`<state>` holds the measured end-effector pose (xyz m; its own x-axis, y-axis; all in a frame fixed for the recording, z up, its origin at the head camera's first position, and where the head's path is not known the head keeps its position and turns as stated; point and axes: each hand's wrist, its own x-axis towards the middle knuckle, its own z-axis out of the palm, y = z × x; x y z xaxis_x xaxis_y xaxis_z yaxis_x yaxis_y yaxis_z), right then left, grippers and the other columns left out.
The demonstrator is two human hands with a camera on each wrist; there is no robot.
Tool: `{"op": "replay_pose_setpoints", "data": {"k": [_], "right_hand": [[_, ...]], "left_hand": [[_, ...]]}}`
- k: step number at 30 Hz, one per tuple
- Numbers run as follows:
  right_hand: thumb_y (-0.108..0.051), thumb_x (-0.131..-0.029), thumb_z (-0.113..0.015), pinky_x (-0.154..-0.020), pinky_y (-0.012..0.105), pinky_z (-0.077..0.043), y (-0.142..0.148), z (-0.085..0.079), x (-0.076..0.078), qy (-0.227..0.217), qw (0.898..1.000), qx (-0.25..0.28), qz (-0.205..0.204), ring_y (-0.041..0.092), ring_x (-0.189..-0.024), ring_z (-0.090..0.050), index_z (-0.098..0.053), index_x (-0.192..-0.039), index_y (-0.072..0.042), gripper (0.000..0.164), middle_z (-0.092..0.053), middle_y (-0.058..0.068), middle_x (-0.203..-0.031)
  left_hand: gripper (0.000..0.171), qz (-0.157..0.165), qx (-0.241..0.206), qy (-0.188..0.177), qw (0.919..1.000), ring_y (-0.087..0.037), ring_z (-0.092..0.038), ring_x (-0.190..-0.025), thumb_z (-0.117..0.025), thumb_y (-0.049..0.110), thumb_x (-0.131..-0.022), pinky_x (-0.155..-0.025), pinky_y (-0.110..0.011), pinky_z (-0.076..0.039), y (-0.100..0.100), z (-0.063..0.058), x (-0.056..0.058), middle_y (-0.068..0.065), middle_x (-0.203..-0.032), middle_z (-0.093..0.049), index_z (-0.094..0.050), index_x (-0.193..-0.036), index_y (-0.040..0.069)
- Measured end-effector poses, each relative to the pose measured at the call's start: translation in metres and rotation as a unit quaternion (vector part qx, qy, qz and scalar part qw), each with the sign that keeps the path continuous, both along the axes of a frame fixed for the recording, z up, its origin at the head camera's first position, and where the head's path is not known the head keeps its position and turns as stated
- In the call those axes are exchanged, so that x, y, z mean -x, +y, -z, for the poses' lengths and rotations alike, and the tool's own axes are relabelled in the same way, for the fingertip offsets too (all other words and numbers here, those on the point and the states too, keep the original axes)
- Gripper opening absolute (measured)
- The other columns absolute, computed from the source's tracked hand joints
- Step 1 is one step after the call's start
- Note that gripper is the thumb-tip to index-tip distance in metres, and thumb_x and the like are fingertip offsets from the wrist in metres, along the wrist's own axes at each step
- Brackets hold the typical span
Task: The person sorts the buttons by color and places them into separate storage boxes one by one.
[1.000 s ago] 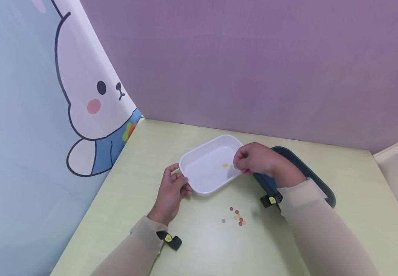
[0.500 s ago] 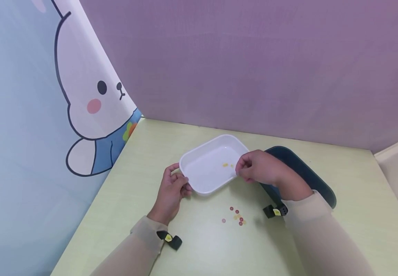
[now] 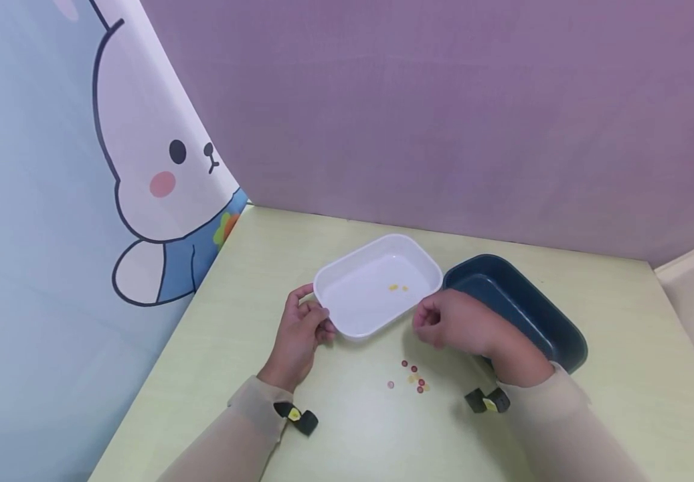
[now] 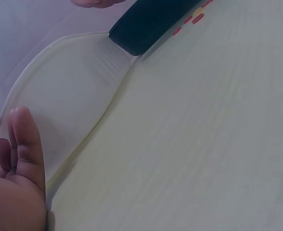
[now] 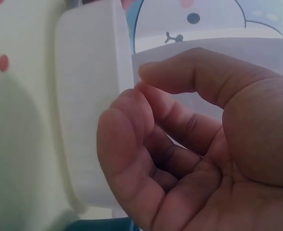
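Note:
My left hand (image 3: 298,335) holds the near-left rim of a white rectangular tray (image 3: 353,291), thumb on the edge; its fingers also show against the tray wall in the left wrist view. Inside the tray lie a few tiny yellow pieces (image 3: 393,288). My right hand (image 3: 458,325) hovers off the tray's right corner with curled fingers. In the right wrist view its thumb tip (image 5: 151,74) is close to the index fingertip, with nothing visible between them. On the table below lie several small round red and yellow discs (image 3: 414,369), with one paler disc (image 3: 391,385) apart.
A dark blue-green tray (image 3: 518,301) sits right of the white one, partly behind my right hand and forearm. The pale yellow table (image 3: 334,435) meets a purple back wall (image 3: 413,134). A rabbit-printed blue panel (image 3: 51,268) stands at the left.
My right hand has drawn back from over the white tray, towards the near right, uncovering its right corner and more of the dark tray. The left hand and the tray have stayed put.

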<state>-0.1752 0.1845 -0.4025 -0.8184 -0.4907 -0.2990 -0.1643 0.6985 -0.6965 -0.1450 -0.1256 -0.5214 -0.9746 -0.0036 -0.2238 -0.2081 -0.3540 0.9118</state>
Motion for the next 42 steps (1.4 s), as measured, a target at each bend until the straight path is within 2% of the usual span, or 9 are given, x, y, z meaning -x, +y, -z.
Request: {"op": "replay_pose_setpoints", "data": {"k": [5,11,19,24,33,37,42], "right_hand": [[-0.011,-0.094,-0.082,-0.070,0.031,-0.054,0.001,0.010,-0.013,0.000,1.000,-0.004,-0.007,0.017,-0.078,-0.062,-0.078,-0.095,-0.016,0.007,-0.067,-0.004,-0.082],[-0.010,-0.094,-0.081,-0.068,0.030,-0.054,0.005,0.021,-0.025,-0.024,1.000,-0.009,0.018,0.018,-0.078,-0.062,-0.079,-0.097,-0.013,0.005,-0.067,-0.002,-0.081],[-0.008,-0.093,-0.078,-0.066,0.026,-0.051,0.012,0.038,-0.042,-0.034,0.999,-0.009,0.030,0.017,-0.077,-0.061,-0.081,-0.097,-0.017,0.010,-0.070,-0.004,-0.084],[-0.009,-0.094,-0.079,-0.064,0.025,-0.049,0.018,0.050,-0.050,-0.040,0.999,-0.009,0.032,0.017,-0.079,-0.061,-0.082,-0.097,-0.019,0.010,-0.072,-0.005,-0.085],[-0.001,-0.092,-0.077,-0.073,0.021,-0.052,0.019,0.065,-0.059,-0.027,0.999,0.008,0.016,0.011,-0.085,-0.066,-0.080,-0.093,-0.016,0.015,-0.080,-0.007,-0.092],[-0.003,-0.089,-0.081,-0.072,0.021,-0.051,0.017,0.067,-0.061,-0.009,1.000,-0.007,0.021,0.010,-0.082,-0.064,-0.078,-0.090,-0.019,0.016,-0.078,-0.008,-0.093],[-0.006,-0.088,-0.084,-0.069,0.022,-0.048,0.014,0.068,-0.065,0.006,0.999,-0.027,0.027,0.010,-0.079,-0.061,-0.077,-0.087,-0.021,0.017,-0.072,-0.011,-0.086]], "left_hand": [[0.057,0.003,0.001,-0.001,1.0000,-0.018,-0.067,-0.084,-0.060,0.005,-0.109,-0.072,-0.027,-0.064,0.001,0.001,-0.001,-0.008,-0.111,-0.062,-0.039,-0.158,0.024],[0.060,0.003,0.000,0.006,1.0000,-0.017,-0.067,-0.083,-0.060,0.004,-0.109,-0.071,-0.026,-0.063,0.002,0.000,-0.002,-0.014,-0.114,-0.060,-0.036,-0.162,0.017],[0.058,0.004,-0.003,0.007,1.0000,-0.016,-0.067,-0.082,-0.060,0.004,-0.108,-0.071,-0.026,-0.062,0.004,-0.001,-0.002,-0.006,-0.108,-0.061,-0.039,-0.159,0.021],[0.058,0.004,-0.001,0.007,1.0000,-0.016,-0.067,-0.082,-0.060,0.004,-0.108,-0.071,-0.026,-0.063,0.004,0.000,-0.002,-0.008,-0.109,-0.061,-0.038,-0.159,0.020],[0.057,0.002,0.002,0.007,1.0000,-0.017,-0.067,-0.082,-0.060,0.004,-0.109,-0.071,-0.027,-0.063,0.002,0.000,-0.001,-0.011,-0.110,-0.061,-0.040,-0.158,0.022],[0.057,0.002,0.002,0.007,1.0000,-0.017,-0.067,-0.082,-0.060,0.004,-0.109,-0.071,-0.027,-0.063,0.003,-0.002,-0.001,-0.011,-0.111,-0.061,-0.039,-0.159,0.020],[0.056,0.003,0.001,0.004,1.0000,-0.017,-0.067,-0.082,-0.060,0.004,-0.109,-0.071,-0.027,-0.063,0.004,-0.003,-0.002,-0.007,-0.108,-0.060,-0.040,-0.158,0.023]]}}
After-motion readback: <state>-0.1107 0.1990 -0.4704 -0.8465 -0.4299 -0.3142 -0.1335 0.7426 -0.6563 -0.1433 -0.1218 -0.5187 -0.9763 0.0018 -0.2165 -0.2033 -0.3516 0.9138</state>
